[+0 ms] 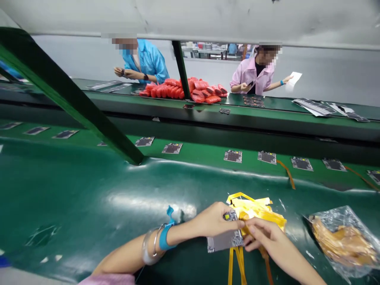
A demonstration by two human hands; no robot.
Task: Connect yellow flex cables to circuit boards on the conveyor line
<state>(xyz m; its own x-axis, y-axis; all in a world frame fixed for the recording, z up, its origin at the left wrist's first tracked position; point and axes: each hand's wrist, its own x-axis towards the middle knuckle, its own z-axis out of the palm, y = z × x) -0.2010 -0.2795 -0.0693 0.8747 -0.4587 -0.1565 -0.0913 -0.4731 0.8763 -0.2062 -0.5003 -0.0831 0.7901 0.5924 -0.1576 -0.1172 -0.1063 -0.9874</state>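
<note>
Left hand [216,219] pinches grey rectangular circuit board [221,241] in closed fingers, right hand [268,233] curls fingers at board's right edge, hold unclear, near shiny yellow strips [258,208].

We read the surface [74,178] as smooth, glossy green sheet, rubber or plastic, can't tell which. Held circuit board [221,242]: flat matt grey face, rough where components sit. Yellow strips [252,208]: thin, shiny plastic-looking film. Clear bag [352,217]: crinkled glossy plastic. Red packets [208,93]: shiny plastic wrap. We see a polished metal bangle [156,242], plus smooth, scuffed overhead panel [192,18].
</note>
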